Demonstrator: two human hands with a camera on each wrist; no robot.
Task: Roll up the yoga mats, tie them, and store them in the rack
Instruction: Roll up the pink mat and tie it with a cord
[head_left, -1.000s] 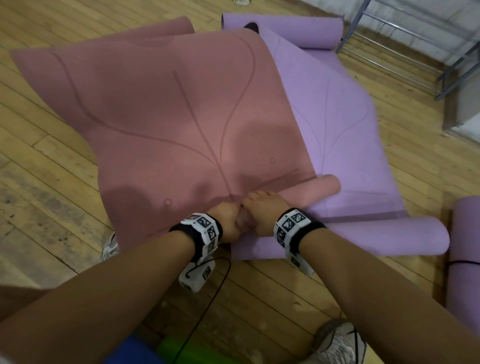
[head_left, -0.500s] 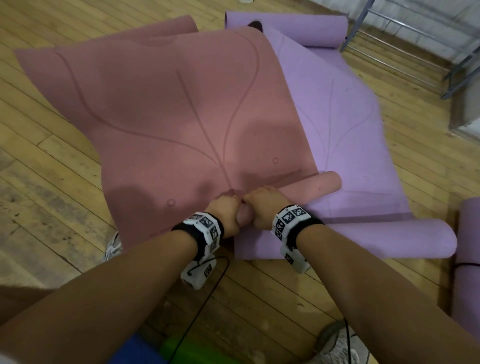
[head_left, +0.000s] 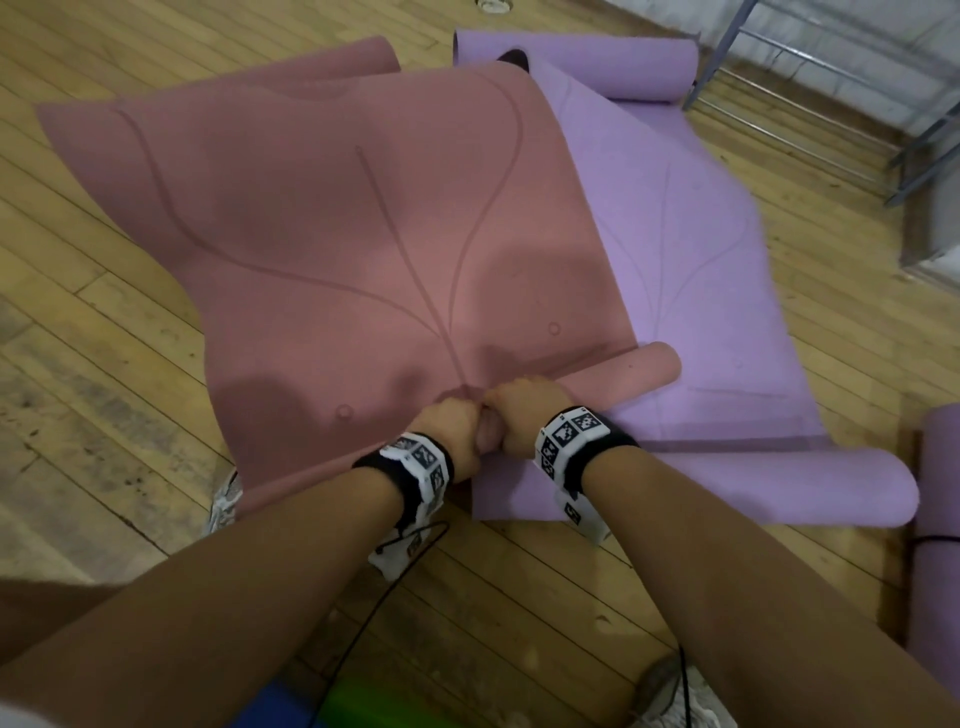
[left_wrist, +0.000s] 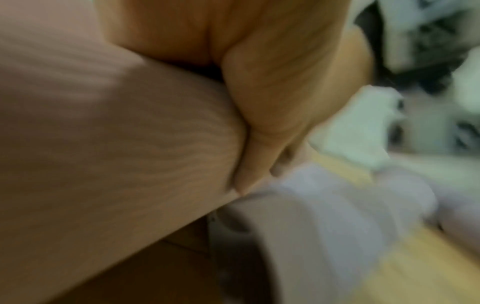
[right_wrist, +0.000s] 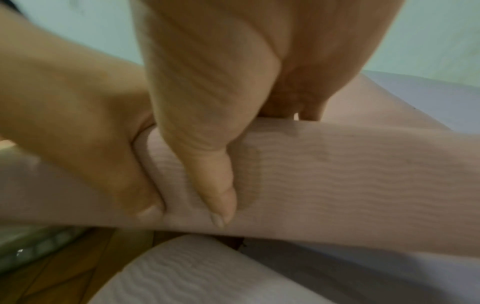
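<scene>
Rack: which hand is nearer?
Right. The right hand grips the pink roll on the side toward the rack at far right; the left hand grips beside it, on the side away.

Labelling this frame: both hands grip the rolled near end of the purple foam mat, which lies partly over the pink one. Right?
Colours are swapped. In the head view the left hand and right hand grip the rolled near end of the pink foam yoga mat, which lies partly over the purple foam yoga mat.

No legible text; wrist bands (head_left: 571, 431) seemingly only coded squares.
</scene>
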